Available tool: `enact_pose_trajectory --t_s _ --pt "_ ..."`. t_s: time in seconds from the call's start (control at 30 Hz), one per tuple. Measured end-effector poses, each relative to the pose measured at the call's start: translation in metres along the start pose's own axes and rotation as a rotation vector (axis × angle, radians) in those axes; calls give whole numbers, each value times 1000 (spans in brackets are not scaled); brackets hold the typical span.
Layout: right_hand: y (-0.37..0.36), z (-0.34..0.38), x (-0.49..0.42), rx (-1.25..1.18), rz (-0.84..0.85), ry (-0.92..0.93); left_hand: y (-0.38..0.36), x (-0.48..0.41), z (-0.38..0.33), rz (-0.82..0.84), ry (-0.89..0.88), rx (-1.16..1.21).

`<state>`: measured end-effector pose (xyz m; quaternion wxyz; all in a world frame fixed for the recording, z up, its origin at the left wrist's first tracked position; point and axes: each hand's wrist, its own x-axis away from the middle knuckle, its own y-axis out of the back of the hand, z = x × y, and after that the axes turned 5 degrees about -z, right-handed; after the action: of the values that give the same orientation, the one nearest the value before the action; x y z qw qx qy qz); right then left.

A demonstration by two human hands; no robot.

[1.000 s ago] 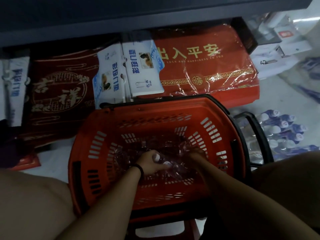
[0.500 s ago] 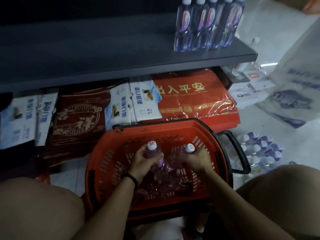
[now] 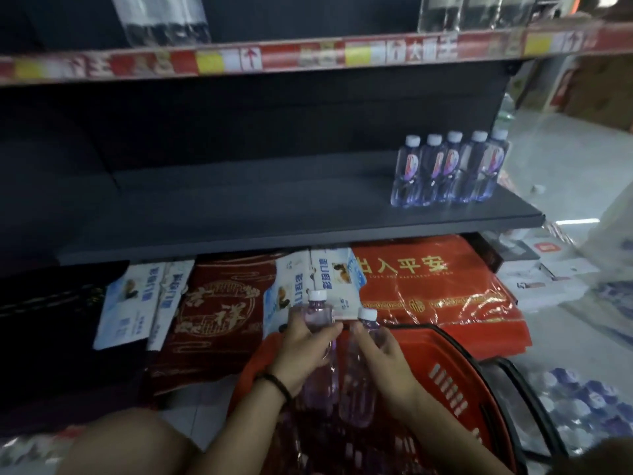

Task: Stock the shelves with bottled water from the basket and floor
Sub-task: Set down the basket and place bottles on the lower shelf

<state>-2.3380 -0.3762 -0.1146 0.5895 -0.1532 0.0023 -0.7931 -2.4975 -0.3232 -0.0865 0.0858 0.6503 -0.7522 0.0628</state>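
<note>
My left hand [image 3: 303, 351] grips a clear purple-tinted water bottle [image 3: 318, 313] with a white cap, held upright above the red basket [image 3: 445, 375]. Right beside it my right hand [image 3: 385, 363] grips a second bottle [image 3: 358, 382] of the same kind. Both bottles are lifted clear of the basket's rim. On the dark grey shelf [image 3: 274, 214] in front of me, a row of several matching bottles [image 3: 448, 169] stands at the far right end.
Red doormats [image 3: 428, 289] and white-blue packets [image 3: 137, 299] lie under the shelf. A wrapped pack of bottled water [image 3: 582, 409] sits on the floor to the right of the basket. An upper shelf with a red price strip [image 3: 308, 56] hangs overhead. My knees frame the bottom.
Both hands have lifted their bottles up out of the basket. My view has tilted upward, bringing the grey shelf and the upper shelf into sight.
</note>
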Motion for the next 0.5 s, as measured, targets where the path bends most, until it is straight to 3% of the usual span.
enact_pose_trajectory --t_s 0.07,0.2,0.37,0.5 --pt "-18 21 -16 -51 142 -13 20 -13 -24 36 -18 13" --pt "-66 73 -52 46 322 154 65 -36 -65 31 -143 -43" --pt "-125 122 -89 141 247 341 114 -65 -106 -235 -391 -100" --pt "-163 160 -116 185 261 403 139 -105 -130 -473 -480 -137"
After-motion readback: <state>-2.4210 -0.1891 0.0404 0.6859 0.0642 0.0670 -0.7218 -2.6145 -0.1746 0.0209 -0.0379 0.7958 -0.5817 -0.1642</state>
